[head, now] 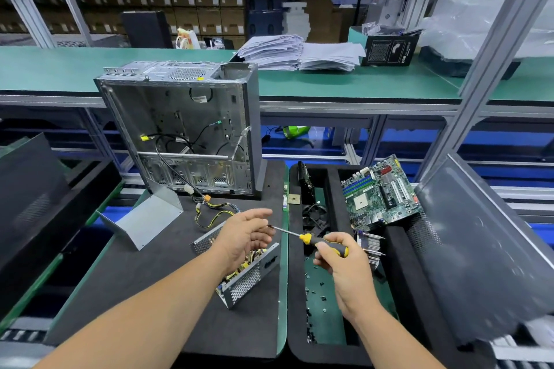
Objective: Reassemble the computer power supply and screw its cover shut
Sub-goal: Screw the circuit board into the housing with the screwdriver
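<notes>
Standing upright at the back of the dark foam mat (126, 272): an open, bare grey metal computer case (183, 126). Just before the case, lying separate: a bent grey metal cover (147, 219). Nearer still, the coverless perforated power supply box (239, 272), long axis running near-left to far-right. Above the box, right hand (344, 266) clamped on a yellow-and-black screwdriver (311, 240), tip pointing left, meeting the loosely open left hand (245, 234), fingers apart.

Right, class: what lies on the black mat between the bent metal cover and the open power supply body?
In the head view, bare mat separates the cover from the power supply body; its yellow-and-black cable bundle lies just behind that stretch.
</notes>
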